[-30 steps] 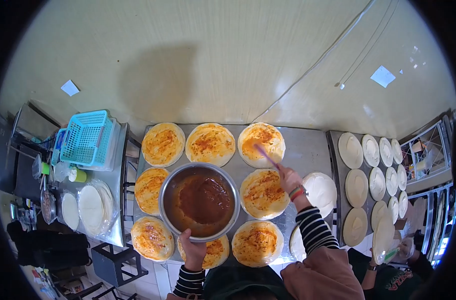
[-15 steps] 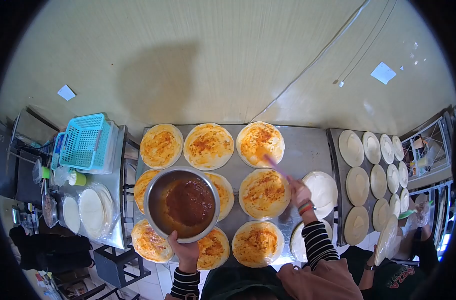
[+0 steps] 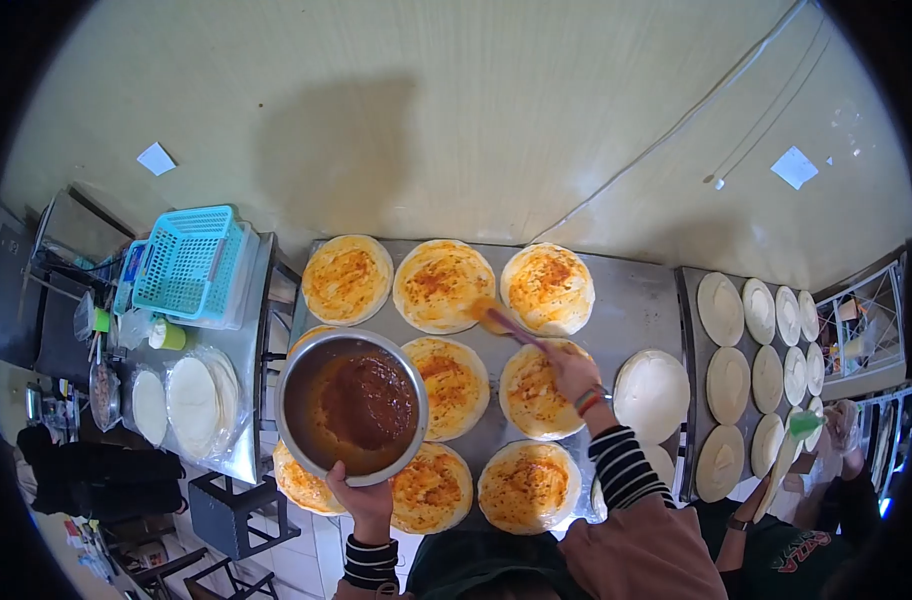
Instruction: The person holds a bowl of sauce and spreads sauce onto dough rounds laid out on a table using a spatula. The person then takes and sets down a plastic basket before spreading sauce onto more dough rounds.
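We face a metal table [image 3: 631, 285] against a pale wall [image 3: 536, 110], sauced dough rounds [image 3: 444, 290] across it. Our right hand [image 3: 574, 374] grips the brush [image 3: 512, 327], out at two o'clock from our steel bowl [image 3: 298, 425]; its long axis runs four to ten, head toward ten. Our left hand [image 3: 366, 497] clasps the bowl's six-o'clock rim. Red shirt lettering [image 3: 804, 551] at four o'clock shows "ZZA".

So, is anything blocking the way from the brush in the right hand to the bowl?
Nothing visible: between the brush and the bowl lie only sauced dough rounds, flat on the table, apparently below both.
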`<state>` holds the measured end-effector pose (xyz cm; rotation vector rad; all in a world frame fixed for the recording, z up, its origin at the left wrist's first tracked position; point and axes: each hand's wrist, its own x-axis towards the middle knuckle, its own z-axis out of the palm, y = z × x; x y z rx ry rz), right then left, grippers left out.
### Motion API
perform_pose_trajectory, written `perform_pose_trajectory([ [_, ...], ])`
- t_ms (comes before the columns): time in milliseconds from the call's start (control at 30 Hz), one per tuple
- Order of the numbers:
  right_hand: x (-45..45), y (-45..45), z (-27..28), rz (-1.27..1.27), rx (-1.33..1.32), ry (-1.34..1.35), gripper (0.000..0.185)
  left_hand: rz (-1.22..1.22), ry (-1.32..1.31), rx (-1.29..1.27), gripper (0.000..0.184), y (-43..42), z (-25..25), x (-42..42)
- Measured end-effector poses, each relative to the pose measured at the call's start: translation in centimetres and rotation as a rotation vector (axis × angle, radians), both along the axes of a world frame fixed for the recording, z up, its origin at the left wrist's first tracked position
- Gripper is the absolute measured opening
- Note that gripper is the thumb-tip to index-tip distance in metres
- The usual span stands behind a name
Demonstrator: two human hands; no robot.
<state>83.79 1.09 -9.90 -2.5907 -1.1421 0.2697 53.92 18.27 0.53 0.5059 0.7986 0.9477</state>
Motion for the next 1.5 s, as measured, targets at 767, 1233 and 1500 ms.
perform_pose_trajectory([
  [767,-2.1,10.3,0.6,0.212,-0.018,-0.109,0.038,0.019,0.002,0.009,0.056,1.9,-0.7,-2.8],
  [1233,0.8,6.4,-0.8,-0.273,-0.088,0.002,0.032,0.022,-0.041,-0.027,0.055,2.3,-1.0,-4.8],
  [1500,-10.4,4.1,0.0,-0.087,0.062,0.074,0.032,0.049,-0.028,0.02,0.058,2.7,0.5,-3.9],
])
